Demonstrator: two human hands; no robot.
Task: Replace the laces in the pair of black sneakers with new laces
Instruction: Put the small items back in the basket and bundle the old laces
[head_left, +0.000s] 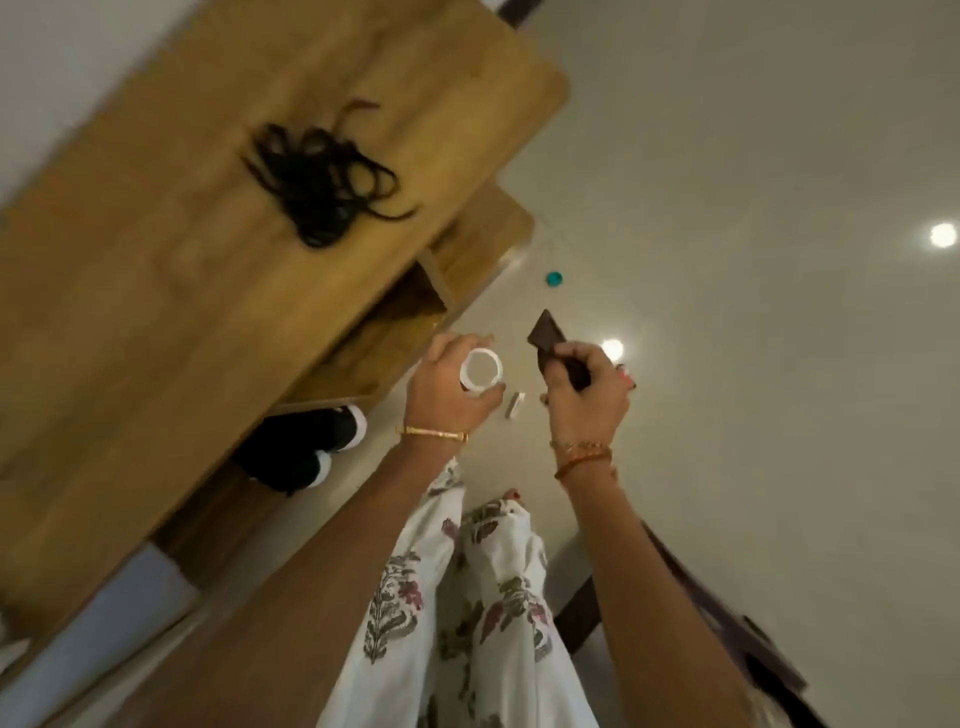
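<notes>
A tangle of black laces (322, 179) lies on top of the wooden bench (156, 270). The pair of black sneakers (298, 447) with white soles sits on the floor under the bench's near end. My left hand (452, 389) holds a small white ring-shaped roll (480, 373) in its fingers, above the floor. My right hand (587, 395) grips a dark brown flat piece (553, 345) that sticks up from my fist. Both hands hover over the pale floor, right of the bench.
A small white object (515, 405) lies on the floor between my hands. A teal cap (554, 279) lies farther off on the floor. The bench has a lower shelf (395, 332). A dark wooden chair frame (727, 623) stands at the lower right. My patterned white trousers (467, 597) fill the bottom centre.
</notes>
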